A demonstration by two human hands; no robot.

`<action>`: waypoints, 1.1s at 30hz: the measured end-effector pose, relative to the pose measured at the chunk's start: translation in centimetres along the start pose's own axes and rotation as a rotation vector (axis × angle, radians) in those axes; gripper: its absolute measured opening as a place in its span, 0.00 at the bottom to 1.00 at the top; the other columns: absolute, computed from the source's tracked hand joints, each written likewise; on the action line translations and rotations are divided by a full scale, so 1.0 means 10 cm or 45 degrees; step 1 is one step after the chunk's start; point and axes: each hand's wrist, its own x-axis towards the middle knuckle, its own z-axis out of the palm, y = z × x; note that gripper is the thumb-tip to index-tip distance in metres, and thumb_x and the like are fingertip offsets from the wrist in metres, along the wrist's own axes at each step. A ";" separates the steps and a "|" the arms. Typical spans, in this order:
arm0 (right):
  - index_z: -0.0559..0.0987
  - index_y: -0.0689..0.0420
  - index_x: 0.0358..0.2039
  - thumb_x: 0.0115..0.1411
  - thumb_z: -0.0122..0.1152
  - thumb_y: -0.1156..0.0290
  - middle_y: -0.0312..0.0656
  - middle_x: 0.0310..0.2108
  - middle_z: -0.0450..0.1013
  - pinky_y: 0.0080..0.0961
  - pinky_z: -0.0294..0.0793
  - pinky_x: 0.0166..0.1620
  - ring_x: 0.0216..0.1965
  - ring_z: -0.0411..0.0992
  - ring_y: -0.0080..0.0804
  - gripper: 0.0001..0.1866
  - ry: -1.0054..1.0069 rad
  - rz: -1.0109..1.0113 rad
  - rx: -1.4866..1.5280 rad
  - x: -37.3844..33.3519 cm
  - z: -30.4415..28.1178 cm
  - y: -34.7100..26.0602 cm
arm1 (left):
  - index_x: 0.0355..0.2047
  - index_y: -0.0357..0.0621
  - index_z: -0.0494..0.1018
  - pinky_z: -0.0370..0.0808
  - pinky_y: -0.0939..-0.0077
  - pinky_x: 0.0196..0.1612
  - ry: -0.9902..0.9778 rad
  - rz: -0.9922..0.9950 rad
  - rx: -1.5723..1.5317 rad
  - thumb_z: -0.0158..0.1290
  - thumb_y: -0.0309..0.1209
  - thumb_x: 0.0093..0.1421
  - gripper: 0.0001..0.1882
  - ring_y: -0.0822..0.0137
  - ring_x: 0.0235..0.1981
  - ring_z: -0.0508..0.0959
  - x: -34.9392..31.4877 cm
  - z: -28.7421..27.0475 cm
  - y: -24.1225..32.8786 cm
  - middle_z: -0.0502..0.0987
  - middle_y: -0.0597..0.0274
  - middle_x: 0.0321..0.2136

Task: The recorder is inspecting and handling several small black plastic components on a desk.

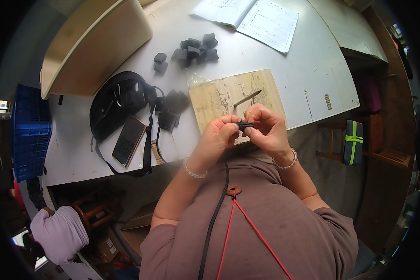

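My left hand (220,134) and my right hand (269,128) meet over the near edge of a wooden board (210,105). Between the fingertips of both is a small black piece (245,125), pinched from either side; its exact kind is too small to make out. Just beyond my right hand, a pointed metal tool, like a spike or awl (248,98), lies slantwise on the scratched board. Several small dark block-like pieces (193,52) are heaped farther off on the white table, and more dark pieces (172,109) lie left of the board.
A black bag (119,100) with a strap and a phone (129,140) lie on the table's left. An open notebook (266,23) is at the far side. A large beige bin (98,51) stands far left, beside a blue crate (30,133). Another person (60,233) is at lower left.
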 end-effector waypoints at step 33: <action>0.76 0.63 0.29 0.51 0.59 0.80 0.33 0.19 0.69 0.11 0.67 0.21 0.18 0.66 0.17 0.04 0.108 -0.030 0.133 -0.06 0.05 0.04 | 0.30 0.36 0.72 0.70 0.85 0.34 0.174 0.611 0.460 0.51 0.20 0.54 0.03 0.77 0.31 0.71 -0.10 0.03 -0.05 0.73 0.62 0.31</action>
